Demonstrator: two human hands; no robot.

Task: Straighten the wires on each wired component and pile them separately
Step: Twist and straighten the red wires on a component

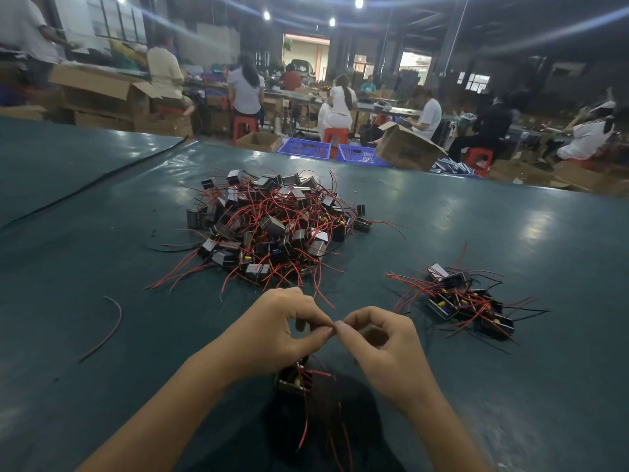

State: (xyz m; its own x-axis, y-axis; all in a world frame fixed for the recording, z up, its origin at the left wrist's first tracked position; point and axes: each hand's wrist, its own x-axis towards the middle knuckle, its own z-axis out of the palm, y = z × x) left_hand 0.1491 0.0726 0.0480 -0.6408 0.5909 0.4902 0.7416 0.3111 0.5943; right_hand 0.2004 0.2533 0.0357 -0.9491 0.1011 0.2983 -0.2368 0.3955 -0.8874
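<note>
The wired component being worked on sits low in the middle of the frame, just under the left hand. Its red wires hang down toward the bottom edge. The left hand and the right hand meet tip to tip just above it, each with thumb and finger pressed together in a pinch. They seem to pinch one thin wire of this part, but the wire there is too thin to see well. So this one looks only partly done. To the right, a small pile holds just a few parts, which I think are the finished ones. Up in the middle, the big pile is a thick tangle, so most of the job looks left to do. One loose red wire lies alone on the green table at the left.
</note>
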